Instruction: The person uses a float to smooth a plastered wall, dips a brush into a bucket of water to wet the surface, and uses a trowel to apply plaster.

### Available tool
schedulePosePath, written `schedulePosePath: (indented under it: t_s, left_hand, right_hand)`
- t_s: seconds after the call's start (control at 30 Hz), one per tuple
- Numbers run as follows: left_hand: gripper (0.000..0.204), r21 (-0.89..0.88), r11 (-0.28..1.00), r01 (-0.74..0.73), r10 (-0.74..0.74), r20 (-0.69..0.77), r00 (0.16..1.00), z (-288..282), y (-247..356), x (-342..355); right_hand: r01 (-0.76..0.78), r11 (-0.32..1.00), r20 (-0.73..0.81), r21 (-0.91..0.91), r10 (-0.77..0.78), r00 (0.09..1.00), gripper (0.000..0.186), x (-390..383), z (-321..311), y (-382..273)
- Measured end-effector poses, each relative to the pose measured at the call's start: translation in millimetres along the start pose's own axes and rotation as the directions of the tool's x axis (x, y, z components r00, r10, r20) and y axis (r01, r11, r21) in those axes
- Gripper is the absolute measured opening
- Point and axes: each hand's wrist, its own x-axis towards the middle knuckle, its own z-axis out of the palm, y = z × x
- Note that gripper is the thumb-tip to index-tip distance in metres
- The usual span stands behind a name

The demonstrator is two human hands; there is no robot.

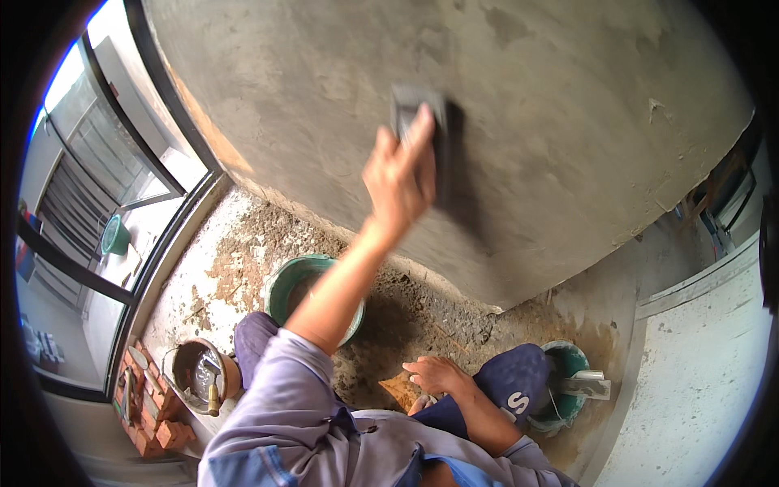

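My left hand (398, 180) is closed round a grey rectangular plastering float (415, 101), blurred by motion. The float lies against the grey cement-plastered wall (552, 138), its dark shadow beside it. My right hand (442, 376) rests low by my bent right knee, fingers loosely stretched and holding nothing I can see. Beside those fingers is a stained yellow-orange piece (400, 391), too unclear to name. Beneath my left forearm stands a green bucket (280, 288), partly hidden by the arm.
At the left, a mortar-smeared bucket (180, 357) holds a wooden-handled trowel (213, 394); red bricks (172, 434) with tools lie beyond it. On the right, a green bucket (560, 357) has a metal-bladed tool (588, 387) across it. Dark-framed glass (122, 138) borders the left.
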Motion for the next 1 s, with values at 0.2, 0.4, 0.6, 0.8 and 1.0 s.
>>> schedulePosePath:
  t_s: [0.2,0.4,0.6,0.8,1.0]
  left_hand:
    - [0.05,-0.017,0.967,0.256,-0.249,0.182,0.951,-6.1,37.8,-107.5]
    - [0.052,0.008,0.991,0.132,-0.133,0.068,0.989,-0.6,29.4,27.5]
    - [0.053,-0.035,0.991,0.127,-0.121,0.143,0.982,-8.7,34.4,-49.5]
    - [0.05,-0.056,0.991,0.118,-0.112,0.108,0.988,1.2,44.9,19.8]
    - [0.056,0.019,0.986,0.168,-0.166,0.306,0.938,-19.0,27.9,-89.8]
  right_hand:
    - [-0.091,0.988,0.157,-0.121,0.11,0.981,0.039,11.2,25.5,15.9]
    - [-0.097,0.993,0.262,-0.072,0.112,0.958,0.049,3.9,0.4,-3.6]
    - [-0.098,0.993,0.166,-0.063,0.107,0.98,0.047,11.0,12.0,-1.2]
    - [-0.136,0.991,0.163,0.007,0.133,0.978,0.035,3.7,9.6,-1.6]
    - [-0.129,0.988,0.204,-0.082,0.144,0.968,0.044,13.6,10.0,6.1]
